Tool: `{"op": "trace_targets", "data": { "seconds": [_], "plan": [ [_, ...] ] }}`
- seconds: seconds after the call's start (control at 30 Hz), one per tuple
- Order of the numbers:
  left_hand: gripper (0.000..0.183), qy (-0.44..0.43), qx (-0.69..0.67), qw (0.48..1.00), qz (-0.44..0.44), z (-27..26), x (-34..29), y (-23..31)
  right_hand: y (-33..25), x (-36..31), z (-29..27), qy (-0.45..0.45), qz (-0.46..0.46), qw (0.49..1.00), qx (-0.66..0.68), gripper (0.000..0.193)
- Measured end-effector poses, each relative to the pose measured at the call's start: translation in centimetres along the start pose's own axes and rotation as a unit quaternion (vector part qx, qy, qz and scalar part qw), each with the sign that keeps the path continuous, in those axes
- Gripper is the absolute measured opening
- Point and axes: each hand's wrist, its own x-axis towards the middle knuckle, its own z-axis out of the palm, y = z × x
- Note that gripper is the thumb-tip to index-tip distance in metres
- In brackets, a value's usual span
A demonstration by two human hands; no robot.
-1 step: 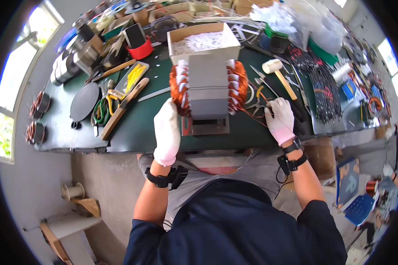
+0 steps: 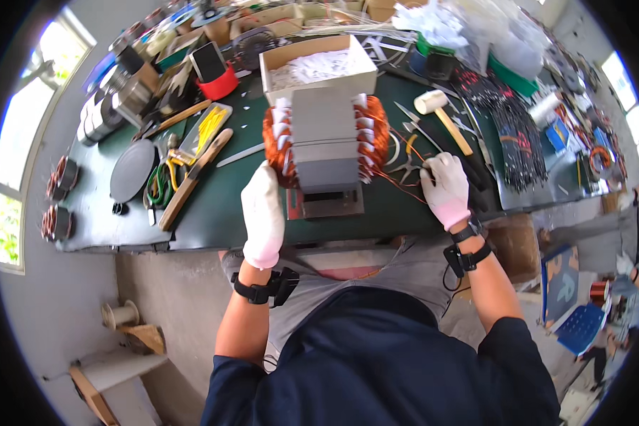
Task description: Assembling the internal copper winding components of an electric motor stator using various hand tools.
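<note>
A stator stands on edge on a metal base, grey laminated core in the middle, copper windings and white insulation slips bulging on both sides. My left hand, in a white glove with a pink cuff, is against the lower left winding with its fingers closed at the copper; the fingertips are partly hidden. Thin orange-red wire leads run from the right winding to my right hand, gloved alike, whose thumb and fingers pinch them. Pliers lie beside the right fingers.
Behind the stator stands a cardboard box of white slips. A mallet and scissors lie to the right, near bundled black sleeves. At left are a wooden-handled tool, yellow strips and a grey disc.
The whole view has shifted slightly, with the bench things sitting a little further left. Both hands keep their places at the stator and the wire leads.
</note>
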Motion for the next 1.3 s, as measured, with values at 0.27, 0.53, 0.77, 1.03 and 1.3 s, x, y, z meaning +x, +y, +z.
{"op": "trace_targets", "data": {
  "seconds": [0.27,0.53,0.77,1.03,1.3],
  "plan": [
    [0.045,0.052,-0.295,0.943,-0.146,2.3,-0.6,1.3,0.1,-0.1,-0.6,-0.002,0.018,1.0,-0.001,0.009],
    [0.042,0.054,-0.213,0.963,-0.155,2.8,-2.0,-1.2,0.2,-0.1,-0.1,-0.005,0.017,1.0,-0.004,0.008],
    [0.037,0.028,0.002,0.998,-0.055,3.3,-1.6,-2.6,0.9,-0.4,-1.0,0.02,-0.008,0.999,-0.04,0.009],
    [0.032,0.066,0.195,0.978,-0.011,1.2,-2.2,-3.6,-0.1,-0.3,0.4,-0.01,-0.007,0.999,-0.045,0.012],
    [0.054,0.12,-0.234,0.94,-0.218,4.0,-1.7,2.8,0.9,-1.0,-1.3,-0.03,0.051,0.998,-0.012,0.013]
  ]
}}
